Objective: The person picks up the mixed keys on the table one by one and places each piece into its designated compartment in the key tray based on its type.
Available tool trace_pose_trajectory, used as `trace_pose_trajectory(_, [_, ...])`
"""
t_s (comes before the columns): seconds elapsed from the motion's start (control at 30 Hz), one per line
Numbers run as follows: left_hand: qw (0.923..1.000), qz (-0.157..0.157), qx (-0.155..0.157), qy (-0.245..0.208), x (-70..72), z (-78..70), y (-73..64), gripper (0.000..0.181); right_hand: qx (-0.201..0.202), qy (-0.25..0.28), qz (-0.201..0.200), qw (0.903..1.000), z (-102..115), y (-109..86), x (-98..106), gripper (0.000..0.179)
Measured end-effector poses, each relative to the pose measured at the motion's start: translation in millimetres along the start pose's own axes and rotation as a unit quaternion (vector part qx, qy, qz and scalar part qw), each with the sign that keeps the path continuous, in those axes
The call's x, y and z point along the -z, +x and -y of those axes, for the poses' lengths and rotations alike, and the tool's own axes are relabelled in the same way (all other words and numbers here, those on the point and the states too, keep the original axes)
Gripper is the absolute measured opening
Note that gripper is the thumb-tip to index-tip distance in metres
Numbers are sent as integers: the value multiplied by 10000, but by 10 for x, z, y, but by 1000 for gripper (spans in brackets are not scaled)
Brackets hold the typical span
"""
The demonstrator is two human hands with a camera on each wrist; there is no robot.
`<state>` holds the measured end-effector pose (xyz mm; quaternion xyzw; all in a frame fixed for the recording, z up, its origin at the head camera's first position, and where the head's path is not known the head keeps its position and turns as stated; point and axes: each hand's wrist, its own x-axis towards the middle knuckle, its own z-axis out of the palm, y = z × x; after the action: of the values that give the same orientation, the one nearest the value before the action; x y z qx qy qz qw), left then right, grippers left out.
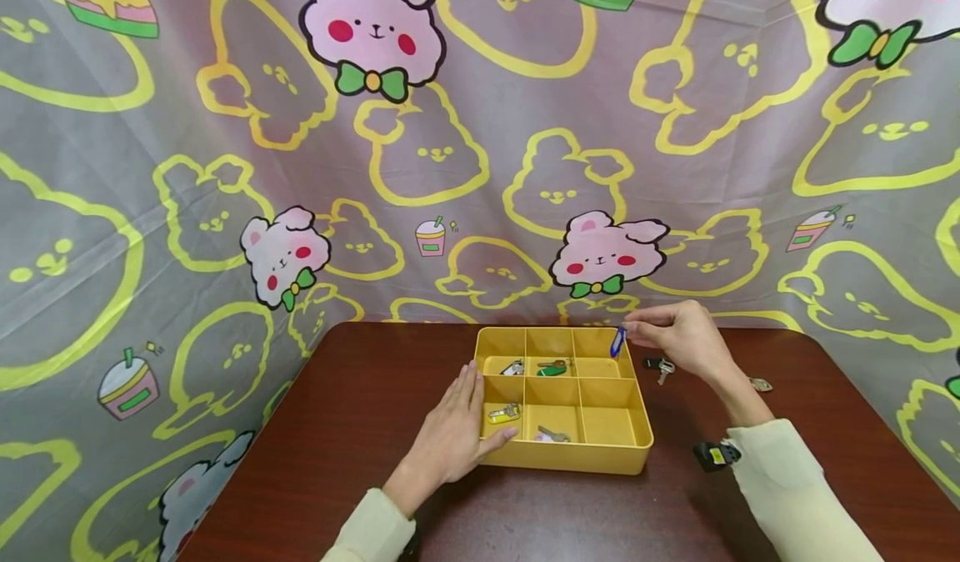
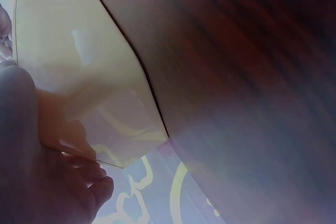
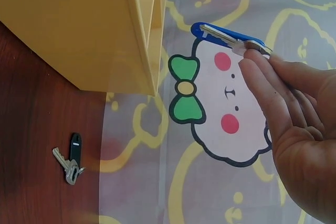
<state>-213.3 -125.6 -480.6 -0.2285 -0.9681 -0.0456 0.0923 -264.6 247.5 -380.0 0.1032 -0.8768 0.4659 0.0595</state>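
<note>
My right hand (image 1: 686, 338) pinches a key with a blue tag (image 1: 617, 343) at its fingertips, over the back right compartment of the yellow divided box (image 1: 566, 458). In the right wrist view the key shaft (image 3: 223, 34) lies along the tag, pointing away from the fingers. My left hand (image 1: 453, 429) rests against the box's left side, fingers extended, thumb across the front rim. Inside are a green-tagged key (image 1: 552, 370) at back middle, a small-tagged key (image 1: 513, 368) at back left, a yellow-tagged key (image 1: 504, 413) at front left and a pale-tagged key (image 1: 553, 434) at front middle.
Right of the box, a key with a black tag (image 1: 654, 363) lies on the dark wooden table (image 1: 352, 403). Another key-like item (image 1: 761, 384) lies beyond my right forearm, partly hidden. A patterned curtain (image 1: 480, 170) stands close behind the table.
</note>
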Motion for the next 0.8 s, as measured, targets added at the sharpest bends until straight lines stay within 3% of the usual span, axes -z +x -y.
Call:
trace_pose_trajectory(0.23, [10000,-4,13,-48,-2,8,2,100,-91,-26,79,9999,35,78,-11,28])
trace_pose_trajectory(0.53, [10000,26,22,-61,0,5,2,100,73,189,187,9996,81,190,-35,27])
trace_pose_trajectory(0.8, [10000,16,14,-71,0,-1,-3,102,107,6,214,9997,91,282,-59,25])
